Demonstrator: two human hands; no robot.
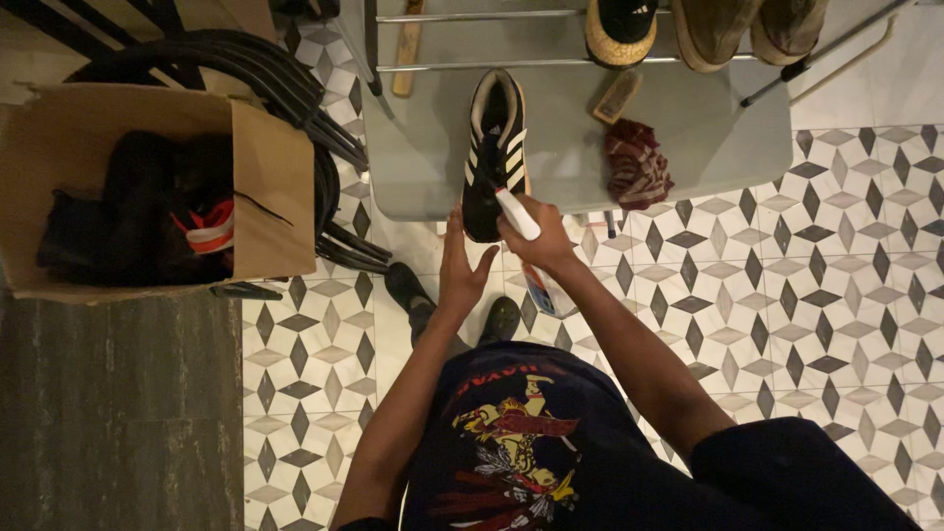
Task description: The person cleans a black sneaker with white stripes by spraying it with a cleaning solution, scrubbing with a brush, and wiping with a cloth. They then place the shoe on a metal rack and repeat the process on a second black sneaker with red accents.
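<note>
A black sneaker with white stripes point(495, 147) lies on a grey-green table point(688, 138), its toe pointing toward me at the near edge. My right hand point(536, 236) is closed around a white tube-shaped applicator point(516, 213) whose tip rests on the shoe's toe area. My left hand point(462, 264) is held open with fingers spread, just below and left of the toe, not gripping anything.
A dark red rag point(637, 164) and a small brush point(618, 96) lie on the table, with other shoes point(619, 29) at its far edge. A cardboard box point(265, 187) of dark items sits left, beside stacked black chairs point(295, 88). Patterned tile floor lies below.
</note>
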